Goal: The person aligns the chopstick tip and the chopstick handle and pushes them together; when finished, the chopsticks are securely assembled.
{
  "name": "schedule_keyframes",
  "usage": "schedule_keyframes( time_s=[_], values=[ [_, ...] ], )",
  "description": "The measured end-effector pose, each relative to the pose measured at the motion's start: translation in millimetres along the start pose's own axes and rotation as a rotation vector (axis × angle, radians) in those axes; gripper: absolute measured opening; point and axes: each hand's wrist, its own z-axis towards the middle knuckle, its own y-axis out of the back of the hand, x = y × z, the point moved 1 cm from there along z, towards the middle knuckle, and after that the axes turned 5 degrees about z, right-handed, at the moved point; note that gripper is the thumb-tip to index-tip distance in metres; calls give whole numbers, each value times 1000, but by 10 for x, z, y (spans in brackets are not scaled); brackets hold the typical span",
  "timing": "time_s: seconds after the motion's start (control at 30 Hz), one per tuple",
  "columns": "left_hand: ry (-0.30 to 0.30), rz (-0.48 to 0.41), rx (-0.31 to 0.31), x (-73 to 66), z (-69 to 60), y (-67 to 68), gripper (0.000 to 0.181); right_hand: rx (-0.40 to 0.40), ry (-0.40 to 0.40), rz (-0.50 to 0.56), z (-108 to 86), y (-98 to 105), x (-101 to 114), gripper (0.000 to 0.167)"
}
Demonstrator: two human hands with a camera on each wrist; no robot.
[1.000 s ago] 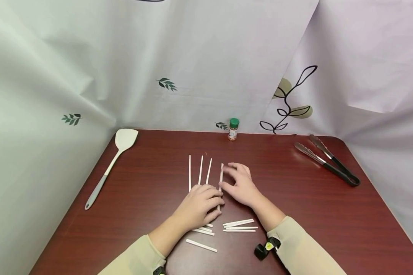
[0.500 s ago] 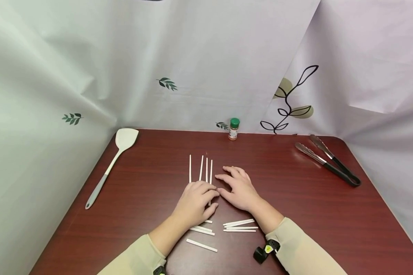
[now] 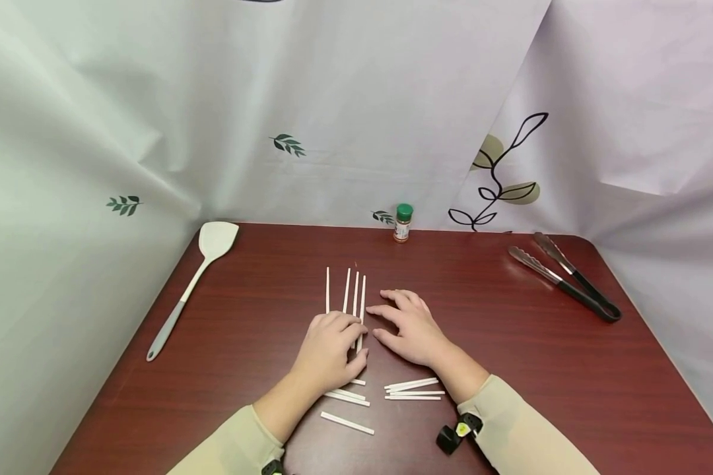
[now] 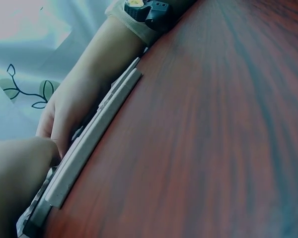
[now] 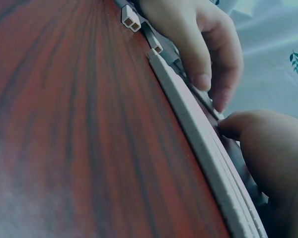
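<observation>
Several long white sticks (image 3: pixel 362 297) lie side by side, pointing away from me, near the table's middle. Over their near ends rests my left hand (image 3: pixel 331 349), its fingers loosely bent and hiding part of the row. Its thumb is beside the rightmost stick; in the right wrist view its fingers (image 5: pixel 201 74) hang by the sticks without a visible pinch. My right hand (image 3: pixel 412 330) is spread at the right of the row, with no stick visible in it. A pale stick (image 4: pixel 97 139) runs past both hands in the left wrist view.
Short white sticks (image 3: pixel 416 398) lie beside the right wrist, more lie under the left wrist, and a single one (image 3: pixel 347 423) is nearer me. Around the dark red table (image 3: pixel 261 277) are a spatula (image 3: pixel 190 284), a green-capped spice jar (image 3: pixel 402 224) and tongs (image 3: pixel 570 280).
The rightmost long stick, earlier standing apart between the hands, has moved left against the others. My left hand has shifted slightly left; the right hand has followed a little and now shows no stick.
</observation>
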Motion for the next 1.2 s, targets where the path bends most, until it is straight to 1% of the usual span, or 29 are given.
schedule_keyframes(
  time_s=[0.13,0.37,0.47,0.6,0.8,0.97,1.1,1.2],
  values=[
    [-17,-15,-7,18,-12,5,31,14,7,1,9,3,8,40],
    [-42,-26,32,30,-11,23,36,51,69,-31,14,7,10,46],
    [-44,-24,32,28,-10,24,35,63,72,-43,20,10,16,47],
    [-53,-26,24,33,-6,15,35,72,52,-38,22,21,26,46],
    [-57,-26,27,34,-3,-7,36,53,27,-25,18,32,36,44],
    [-48,-32,38,32,-2,-15,36,31,15,-17,7,19,22,45],
    [-47,-42,28,29,-3,-21,33,-10,31,30,-27,10,4,45],
    [-51,-58,6,25,-1,-31,30,-55,57,90,-82,23,1,42]
  ],
)
